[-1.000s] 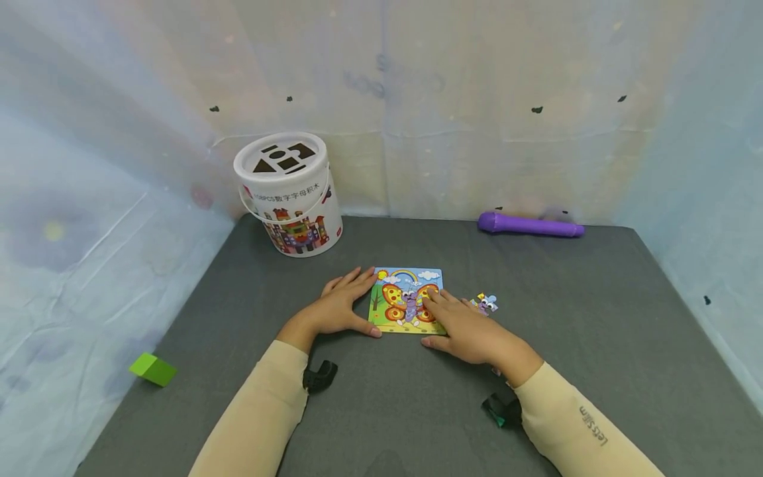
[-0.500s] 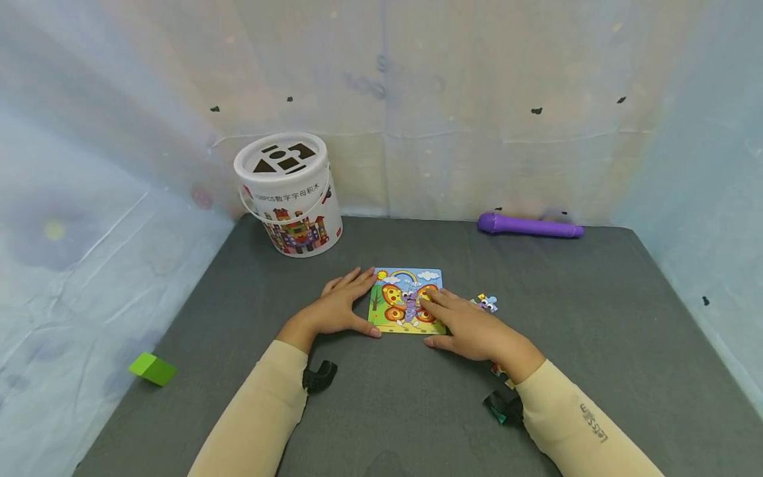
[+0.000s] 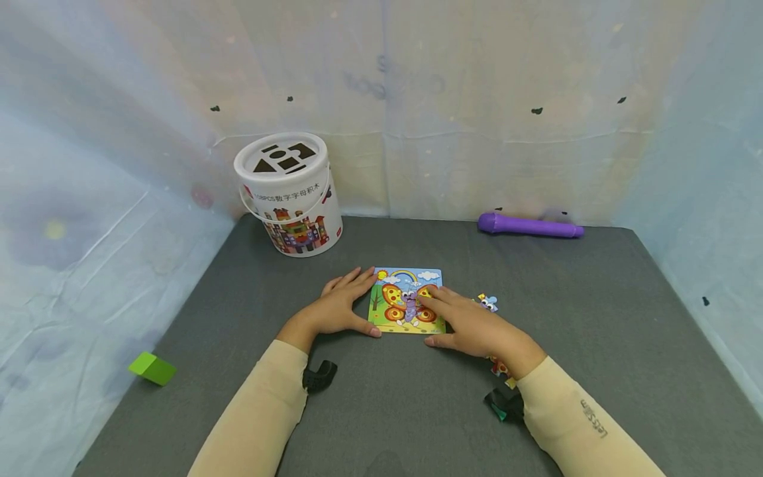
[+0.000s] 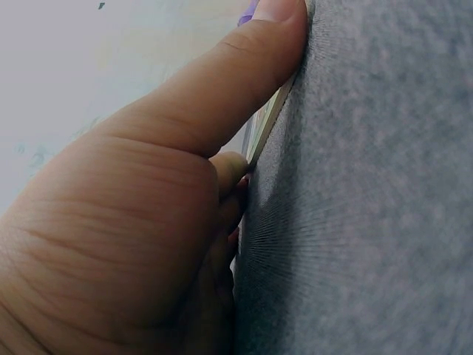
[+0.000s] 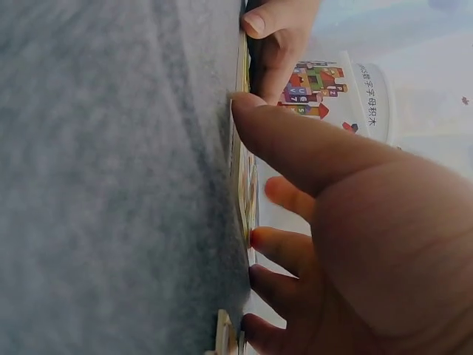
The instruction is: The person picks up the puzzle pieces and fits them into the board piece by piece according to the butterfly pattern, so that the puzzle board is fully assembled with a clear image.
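Note:
A square jigsaw puzzle board (image 3: 408, 311) with a butterfly picture lies flat on the grey table. My left hand (image 3: 336, 313) rests along its left side, fingers stretched out and thumb by the near left corner. In the left wrist view, the board's edge (image 4: 267, 126) shows beyond the thumb. My right hand (image 3: 473, 326) lies over the right side, its fingertips on or just above the picture and covering part of it. In the right wrist view, the thumb (image 5: 273, 133) is near the board's near edge. Loose puzzle pieces (image 3: 489, 303) lie partly hidden beyond the right hand, with others (image 3: 499, 368) near the wrist.
A white bucket (image 3: 298, 212) with a shape-hole lid stands at the back left. Near the back right edge of the table lies a purple microphone-shaped object (image 3: 530, 225). A green block (image 3: 152, 368) sits by the left edge. Cloth hangs around the table.
My right hand has shifted slightly away from me, uncovering more of the puzzle pieces near its wrist. The left hand and the board have stayed in place.

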`<state>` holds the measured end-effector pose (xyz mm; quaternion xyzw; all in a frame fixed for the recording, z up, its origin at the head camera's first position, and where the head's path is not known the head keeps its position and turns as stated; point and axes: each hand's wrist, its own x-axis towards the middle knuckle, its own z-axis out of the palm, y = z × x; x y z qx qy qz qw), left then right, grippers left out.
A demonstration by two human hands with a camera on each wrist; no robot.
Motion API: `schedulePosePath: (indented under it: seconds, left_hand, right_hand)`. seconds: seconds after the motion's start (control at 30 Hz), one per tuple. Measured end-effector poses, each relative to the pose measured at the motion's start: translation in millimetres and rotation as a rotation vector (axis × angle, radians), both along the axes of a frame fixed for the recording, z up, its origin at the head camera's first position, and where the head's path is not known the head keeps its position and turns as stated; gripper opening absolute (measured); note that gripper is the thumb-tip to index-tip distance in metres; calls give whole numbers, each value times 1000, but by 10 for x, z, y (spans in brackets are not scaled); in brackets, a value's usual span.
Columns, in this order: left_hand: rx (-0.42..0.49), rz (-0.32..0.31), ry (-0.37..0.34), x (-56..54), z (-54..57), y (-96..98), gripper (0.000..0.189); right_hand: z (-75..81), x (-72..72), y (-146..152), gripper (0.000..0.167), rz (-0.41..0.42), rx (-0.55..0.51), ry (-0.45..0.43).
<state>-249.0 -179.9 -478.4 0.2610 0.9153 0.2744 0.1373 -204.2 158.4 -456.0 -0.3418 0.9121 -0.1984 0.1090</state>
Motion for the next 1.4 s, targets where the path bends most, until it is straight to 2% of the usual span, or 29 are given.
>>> schedulePosePath:
  seconds: [0.27,0.5,0.7,1.1,1.23,1.4]
  left_hand:
    - [0,2,8,11,-10,-11,128]
    - [4,4,-6,21,-5,-5,128]
    - [5,5,-6,17,16,-4,128]
    - [6,6,-7,6,17,-10,128]
    - [-1,6,-11,10,12,-10,129]
    - [2,0,-7,7,13,-10,129]
  right_hand:
    - [-11,-14,-29,83,-2,36,19]
    - [19,66,-113,86,-1,60,88]
    - [39,109,-167,88,23,74,58]
    - [-14,58,-98,86,39,13,-2]
    - [-7,35,-69,86,22,-65,-59]
    - [79,-24,65,78,-49,-256,-145]
